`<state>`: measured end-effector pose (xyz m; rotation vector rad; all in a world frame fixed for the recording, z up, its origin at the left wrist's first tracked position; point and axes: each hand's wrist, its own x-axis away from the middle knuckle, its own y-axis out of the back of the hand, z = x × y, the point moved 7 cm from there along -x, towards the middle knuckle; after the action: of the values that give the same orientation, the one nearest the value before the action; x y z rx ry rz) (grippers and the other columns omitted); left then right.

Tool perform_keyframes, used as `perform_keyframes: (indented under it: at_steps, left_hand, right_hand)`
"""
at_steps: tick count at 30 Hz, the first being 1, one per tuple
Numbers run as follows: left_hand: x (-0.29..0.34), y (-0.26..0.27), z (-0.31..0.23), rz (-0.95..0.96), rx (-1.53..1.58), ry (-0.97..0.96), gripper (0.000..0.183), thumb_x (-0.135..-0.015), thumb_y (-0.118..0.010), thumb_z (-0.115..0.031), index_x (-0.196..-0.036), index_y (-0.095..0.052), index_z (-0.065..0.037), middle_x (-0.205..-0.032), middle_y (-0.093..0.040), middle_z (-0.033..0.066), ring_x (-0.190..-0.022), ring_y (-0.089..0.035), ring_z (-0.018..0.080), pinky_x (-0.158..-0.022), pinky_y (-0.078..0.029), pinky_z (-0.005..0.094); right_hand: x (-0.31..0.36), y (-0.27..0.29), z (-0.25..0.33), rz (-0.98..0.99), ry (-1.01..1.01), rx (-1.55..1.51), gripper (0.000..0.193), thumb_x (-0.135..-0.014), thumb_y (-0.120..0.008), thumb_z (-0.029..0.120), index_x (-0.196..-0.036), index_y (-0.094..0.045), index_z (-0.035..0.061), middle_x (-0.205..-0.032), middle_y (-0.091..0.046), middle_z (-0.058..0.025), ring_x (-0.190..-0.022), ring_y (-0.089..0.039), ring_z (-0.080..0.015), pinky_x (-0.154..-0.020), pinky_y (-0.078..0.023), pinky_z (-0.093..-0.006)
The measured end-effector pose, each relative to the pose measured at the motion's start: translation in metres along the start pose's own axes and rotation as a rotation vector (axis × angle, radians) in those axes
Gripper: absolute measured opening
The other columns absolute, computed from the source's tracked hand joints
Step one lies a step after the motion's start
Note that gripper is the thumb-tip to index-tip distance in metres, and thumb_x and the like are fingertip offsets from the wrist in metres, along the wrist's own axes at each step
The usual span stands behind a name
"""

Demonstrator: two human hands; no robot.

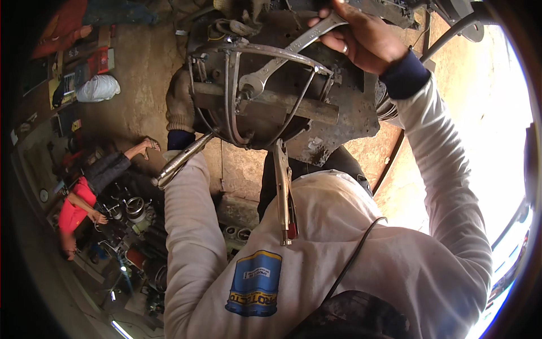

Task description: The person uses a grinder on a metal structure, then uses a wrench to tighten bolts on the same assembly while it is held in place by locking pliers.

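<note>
My right hand, bare with a ring on one finger, grips the upper end of a steel wrench. The wrench slants down to the left across a round metal cage of bent bars, its open jaw at a bolt or nut inside. My left hand wears a brown knitted glove and is at the cage's left side; its fingers are hidden. Locking pliers clamp the cage's lower left rim, and a second pair of locking pliers hangs from its lower edge, near my shirt.
A dark, rough steel plate lies beneath the cage, with a metal bar crossing it. A cloth glove rests above. At left, a person in red is beside machine parts. A white sack lies farther up.
</note>
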<state>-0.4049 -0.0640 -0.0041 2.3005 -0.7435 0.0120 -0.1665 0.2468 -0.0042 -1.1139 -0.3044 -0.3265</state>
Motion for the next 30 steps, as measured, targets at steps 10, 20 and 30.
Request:
perform_keyframes:
  at_steps: [10,20,30]
  left_hand:
    - [-0.002,-0.002,0.003,0.024,0.083,-0.047,0.049,-0.100,-0.045,-0.039,-0.123,-0.062,0.001,-0.119,-0.066,0.0144,-0.108,-0.061,0.0253,-0.096,-0.044,0.0338]
    - [-0.001,0.002,0.008,0.016,0.052,-0.041,0.049,-0.101,-0.044,-0.038,-0.125,-0.061,0.001,-0.120,-0.065,0.0147,-0.110,-0.061,0.0260,-0.097,-0.044,0.0340]
    - [0.006,0.001,-0.003,0.003,-0.277,-0.308,0.044,-0.100,-0.043,-0.032,-0.132,-0.055,-0.004,-0.129,-0.061,0.0176,-0.117,-0.059,0.0317,-0.101,-0.044,0.0369]
  right_hand:
    - [0.001,-0.007,0.003,0.053,-0.022,0.100,0.032,-0.107,-0.043,0.032,-0.112,-0.060,0.0051,-0.110,-0.068,-0.0091,-0.094,-0.069,-0.0201,-0.082,-0.061,-0.0325]
    - [0.021,-0.006,-0.009,-0.058,0.021,0.181,0.033,-0.103,-0.051,0.029,-0.125,-0.057,0.0049,-0.113,-0.068,-0.0124,-0.096,-0.069,-0.0201,-0.089,-0.058,-0.0294]
    - [-0.094,-0.057,0.004,-0.123,0.085,0.572,0.045,-0.100,-0.057,0.045,-0.093,-0.063,0.0007,-0.076,-0.063,-0.0082,-0.053,-0.051,-0.0138,-0.045,-0.038,-0.0284]
